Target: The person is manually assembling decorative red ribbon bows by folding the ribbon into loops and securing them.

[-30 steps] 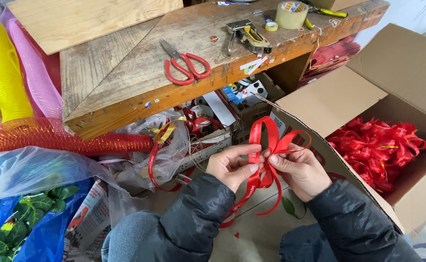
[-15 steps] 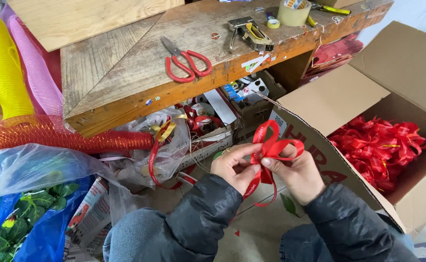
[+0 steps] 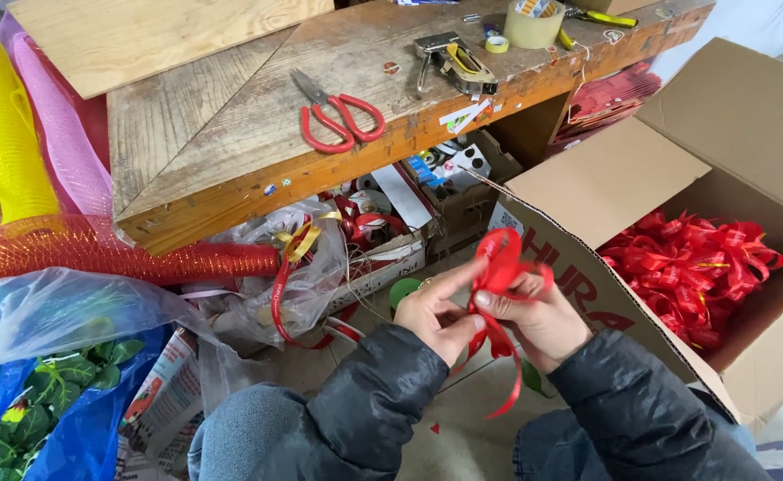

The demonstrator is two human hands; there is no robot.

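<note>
Both hands work one red ribbon bow (image 3: 499, 259) in front of my lap. My left hand (image 3: 436, 313) pinches its centre from the left, index finger stretched out. My right hand (image 3: 534, 319) grips the bow from the right, fingers wrapped over the loops. Red ribbon tails (image 3: 504, 374) hang down between the hands. Dark padded sleeves cover both forearms. An open cardboard box (image 3: 605, 183) at the right holds a heap of finished red bows (image 3: 690, 267).
A worn wooden bench (image 3: 222, 134) carries red-handled scissors (image 3: 338, 120), a staple gun (image 3: 454, 61) and a tape roll (image 3: 534, 25). Below it lie ribbon scraps in plastic bags (image 3: 307, 267). Yellow, pink and red mesh rolls (image 3: 26, 151) and a bag of fake leaves (image 3: 17, 419) sit at left.
The upright ribbon loops have been drawn down and gathered into a tighter bow between the hands. The right hand's fingers have closed over the loops. The tails swing lower.
</note>
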